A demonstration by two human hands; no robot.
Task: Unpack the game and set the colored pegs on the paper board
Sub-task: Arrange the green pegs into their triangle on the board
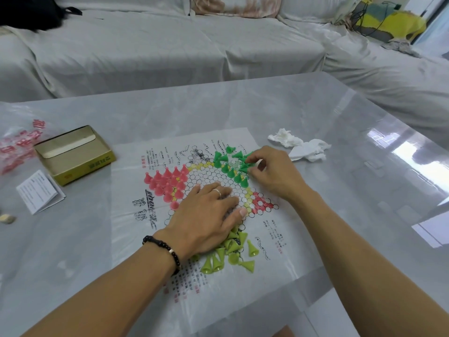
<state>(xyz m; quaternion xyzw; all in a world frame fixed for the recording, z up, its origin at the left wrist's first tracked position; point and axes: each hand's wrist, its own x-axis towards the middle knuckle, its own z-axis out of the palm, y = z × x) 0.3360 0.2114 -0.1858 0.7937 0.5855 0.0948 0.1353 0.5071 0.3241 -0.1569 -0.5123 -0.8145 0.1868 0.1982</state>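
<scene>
The paper board lies flat on the table, printed with a star of circles. Several pink pegs stand upright in its left point. Dark green pegs cluster at the far right point, some upright, some lying. My right hand pinches one dark green peg at that cluster. My left hand rests palm down on the board's middle, fingers spread, holding nothing. A heap of lime-green pegs lies tipped over just below my left hand, partly hidden by it.
An open yellow cardboard box sits to the left of the board, with a folded leaflet in front and a red-printed plastic bag beside it. Crumpled white tissues lie right of the board. A covered sofa stands behind the table.
</scene>
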